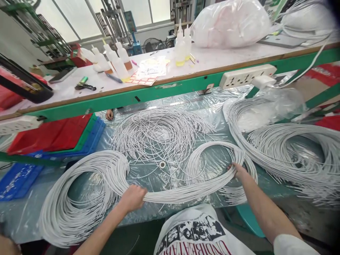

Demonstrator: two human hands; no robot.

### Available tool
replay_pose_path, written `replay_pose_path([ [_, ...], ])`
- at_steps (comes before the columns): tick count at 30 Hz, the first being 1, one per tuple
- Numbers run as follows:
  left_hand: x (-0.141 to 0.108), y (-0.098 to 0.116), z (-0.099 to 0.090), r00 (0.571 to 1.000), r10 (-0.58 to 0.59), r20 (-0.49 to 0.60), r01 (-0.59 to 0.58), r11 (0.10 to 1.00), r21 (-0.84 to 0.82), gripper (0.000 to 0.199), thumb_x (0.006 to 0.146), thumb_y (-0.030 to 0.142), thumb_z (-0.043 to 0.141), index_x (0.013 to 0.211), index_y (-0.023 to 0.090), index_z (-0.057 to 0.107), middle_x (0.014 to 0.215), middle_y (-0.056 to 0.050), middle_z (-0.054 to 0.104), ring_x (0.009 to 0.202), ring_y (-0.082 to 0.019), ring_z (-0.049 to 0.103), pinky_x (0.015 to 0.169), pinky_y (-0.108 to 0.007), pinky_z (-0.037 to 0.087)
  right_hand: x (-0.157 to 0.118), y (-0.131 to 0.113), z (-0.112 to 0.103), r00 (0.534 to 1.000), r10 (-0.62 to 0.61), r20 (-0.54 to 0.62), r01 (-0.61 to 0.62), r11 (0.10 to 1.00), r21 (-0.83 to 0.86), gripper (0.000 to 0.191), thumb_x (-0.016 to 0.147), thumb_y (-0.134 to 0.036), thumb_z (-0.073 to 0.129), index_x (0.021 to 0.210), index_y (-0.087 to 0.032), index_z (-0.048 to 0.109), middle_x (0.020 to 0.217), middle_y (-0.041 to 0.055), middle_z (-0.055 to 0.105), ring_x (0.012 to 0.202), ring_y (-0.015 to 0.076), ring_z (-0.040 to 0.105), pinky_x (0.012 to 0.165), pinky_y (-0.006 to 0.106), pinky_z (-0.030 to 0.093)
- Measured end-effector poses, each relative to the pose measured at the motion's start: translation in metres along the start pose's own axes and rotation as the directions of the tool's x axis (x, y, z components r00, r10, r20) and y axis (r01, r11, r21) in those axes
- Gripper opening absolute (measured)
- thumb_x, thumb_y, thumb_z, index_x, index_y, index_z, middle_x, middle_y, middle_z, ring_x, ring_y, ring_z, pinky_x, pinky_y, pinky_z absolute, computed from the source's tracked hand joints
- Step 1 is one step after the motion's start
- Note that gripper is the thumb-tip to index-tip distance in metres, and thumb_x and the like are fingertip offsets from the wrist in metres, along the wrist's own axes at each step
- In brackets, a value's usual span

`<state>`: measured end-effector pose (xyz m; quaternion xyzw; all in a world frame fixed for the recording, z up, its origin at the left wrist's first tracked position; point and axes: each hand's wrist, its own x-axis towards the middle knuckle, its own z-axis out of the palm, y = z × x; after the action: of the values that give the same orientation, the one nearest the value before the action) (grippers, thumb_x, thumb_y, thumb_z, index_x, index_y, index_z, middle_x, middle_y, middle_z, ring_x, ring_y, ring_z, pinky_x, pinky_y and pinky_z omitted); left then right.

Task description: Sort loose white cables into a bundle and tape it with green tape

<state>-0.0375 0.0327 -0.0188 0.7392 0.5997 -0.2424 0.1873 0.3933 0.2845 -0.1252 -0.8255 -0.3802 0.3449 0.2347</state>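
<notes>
A thick bundle of white cables (180, 194) runs along the front of the plastic-covered table. My left hand (134, 197) is closed around it near its left end, where the strands fan out beside a large coil (60, 198). Further right, my right hand (236, 170) grips the same bundle where it bends into a smaller loop (195, 159); its fingertips are partly hidden by the strands. Behind the bundle lies a loose, tangled heap of white cables (156, 131). A small white ring-shaped roll (162, 165) sits between the heap and the bundle.
More cable coils (292, 141) lie at the right. Red, green and blue trays (53, 134) are stacked at the left. A raised shelf with a green edge (159, 90) crosses behind, carrying bottles (180, 46), a plastic bag (231, 24) and a power strip (247, 76). Another person's fingers (109, 114) show beneath it.
</notes>
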Motion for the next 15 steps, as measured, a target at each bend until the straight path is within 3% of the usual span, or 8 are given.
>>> replay_pose_path([
  [4, 0.004, 0.008, -0.020, 0.998, 0.057, 0.031, -0.057, 0.998, 0.029, 0.015, 0.075, 0.015, 0.053, 0.084, 0.013, 0.065, 0.078, -0.016, 0.070, 0.073, -0.032, 0.067, 0.065, -0.039, 0.049, -0.021, 0.004, 0.011, 0.993, 0.065, -0.100, -0.076, 0.991, -0.108, 0.056, 0.083, -0.029, 0.060, 0.129, 0.000, 0.045, 0.128, 0.0310, 0.049, 0.126, 0.0404, 0.044, 0.100, 0.052, 0.042],
  [7, 0.008, 0.012, -0.037, 0.995, 0.085, 0.048, -0.087, 0.995, 0.055, 0.014, 0.074, 0.013, 0.053, 0.081, 0.013, 0.065, 0.077, -0.016, 0.070, 0.072, -0.031, 0.067, 0.065, -0.038, 0.049, -0.073, 0.000, 0.024, 0.986, -0.164, 0.022, 0.166, 0.981, -0.098, 0.064, 0.084, -0.032, 0.058, 0.140, -0.009, 0.037, 0.146, 0.0202, 0.037, 0.139, 0.0289, 0.030, 0.115, 0.040, 0.026],
  [8, 0.008, 0.013, -0.044, 0.995, 0.088, 0.050, -0.091, 0.994, 0.063, 0.014, 0.073, 0.012, 0.053, 0.079, 0.013, 0.065, 0.076, -0.015, 0.069, 0.071, -0.031, 0.067, 0.065, -0.038, 0.049, -0.099, -0.003, 0.029, 0.933, -0.319, 0.165, 0.328, 0.944, -0.028, 0.060, 0.086, -0.033, 0.054, 0.139, -0.010, 0.038, 0.144, 0.0183, 0.040, 0.136, 0.0262, 0.035, 0.114, 0.037, 0.028],
  [9, 0.009, 0.014, -0.052, 0.995, 0.087, 0.049, -0.090, 0.993, 0.071, 0.014, 0.072, 0.011, 0.052, 0.078, 0.013, 0.065, 0.074, -0.015, 0.069, 0.071, -0.030, 0.067, 0.064, -0.038, 0.049, -0.127, -0.006, 0.035, 0.811, -0.460, 0.361, 0.460, 0.883, 0.092, 0.057, 0.087, -0.035, 0.051, 0.138, -0.012, 0.040, 0.142, 0.0165, 0.044, 0.131, 0.0252, 0.042, 0.111, 0.038, 0.033],
  [11, 0.008, 0.018, -0.068, 0.994, 0.097, 0.042, -0.101, 0.991, 0.087, 0.015, 0.071, 0.010, 0.052, 0.078, 0.013, 0.065, 0.073, -0.015, 0.069, 0.069, -0.029, 0.067, 0.064, -0.037, 0.048, -0.184, -0.016, 0.046, 0.383, -0.624, 0.681, 0.642, 0.710, 0.290, 0.060, 0.082, -0.042, 0.059, 0.136, -0.023, 0.045, 0.141, 0.0096, 0.047, 0.127, 0.0264, 0.046, 0.107, 0.042, 0.038],
  [12, 0.007, 0.019, -0.076, 0.993, 0.112, 0.040, -0.116, 0.988, 0.097, 0.016, 0.072, 0.010, 0.052, 0.079, 0.013, 0.065, 0.073, -0.015, 0.069, 0.069, -0.029, 0.067, 0.063, -0.036, 0.048, -0.209, -0.021, 0.051, 0.212, -0.635, 0.743, 0.686, 0.638, 0.350, 0.060, 0.077, -0.042, 0.065, 0.132, -0.025, 0.049, 0.137, 0.0083, 0.051, 0.122, 0.0278, 0.050, 0.103, 0.042, 0.041],
  [13, 0.005, 0.021, -0.085, 0.991, 0.131, 0.038, -0.135, 0.985, 0.106, 0.016, 0.073, 0.010, 0.052, 0.081, 0.012, 0.065, 0.073, -0.015, 0.069, 0.069, -0.030, 0.067, 0.063, -0.036, 0.048, -0.230, -0.027, 0.057, 0.086, -0.613, 0.786, 0.713, 0.589, 0.381, 0.056, 0.073, -0.041, 0.068, 0.125, -0.024, 0.055, 0.126, 0.0079, 0.059, 0.112, 0.0278, 0.057, 0.094, 0.040, 0.046],
  [15, -0.003, 0.024, -0.100, 0.988, 0.155, 0.021, -0.157, 0.981, 0.117, 0.016, 0.075, 0.009, 0.050, 0.082, 0.012, 0.065, 0.072, -0.016, 0.068, 0.068, -0.030, 0.066, 0.063, -0.037, 0.047, -0.252, -0.037, 0.065, 0.003, -0.537, 0.843, 0.763, 0.546, 0.345, 0.033, 0.071, -0.034, 0.067, 0.101, -0.020, 0.064, 0.094, 0.0055, 0.069, 0.082, 0.0232, 0.064, 0.072, 0.031, 0.048],
])
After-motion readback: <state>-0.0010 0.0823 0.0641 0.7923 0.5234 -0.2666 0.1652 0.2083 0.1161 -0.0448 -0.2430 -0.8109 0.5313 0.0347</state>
